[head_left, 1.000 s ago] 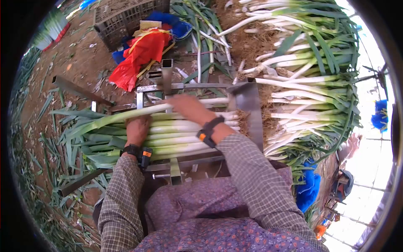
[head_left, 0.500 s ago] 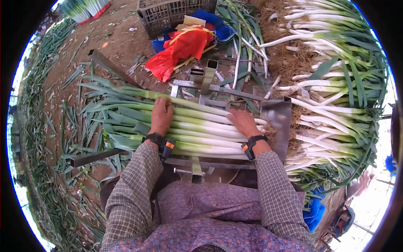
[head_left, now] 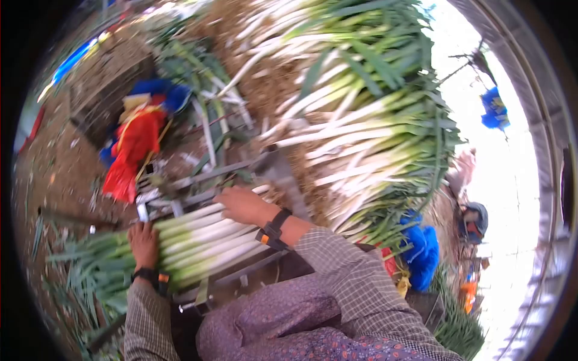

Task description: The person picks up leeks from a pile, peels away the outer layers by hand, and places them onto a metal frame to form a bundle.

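Observation:
A bundle of leeks [head_left: 208, 240] lies across a metal frame [head_left: 220, 283], white ends to the right and green leaves to the left. My left hand [head_left: 143, 243] is on the greenish part of the stalks, its fingers bent over the bundle's far side. Farther right, my right hand [head_left: 247, 206] is on the white ends, fingers curled down onto the far stalks. Its fingertips are partly hidden and blurred. Beyond the root ends stands the frame's metal end plate [head_left: 288, 183].
A large pile of leeks [head_left: 361, 135] with roots spreads at the right. Back left are a crate [head_left: 111, 84] and a red plastic bag [head_left: 135, 150] on blue cloth. Another blue bundle [head_left: 421, 253] lies right of my sleeve. A metal bar [head_left: 75, 218] sticks out at left.
The view has swung to the right, so the bundle and both hands appear farther left and lower. Both hands stay on the leeks; the right one appears slightly more raised.

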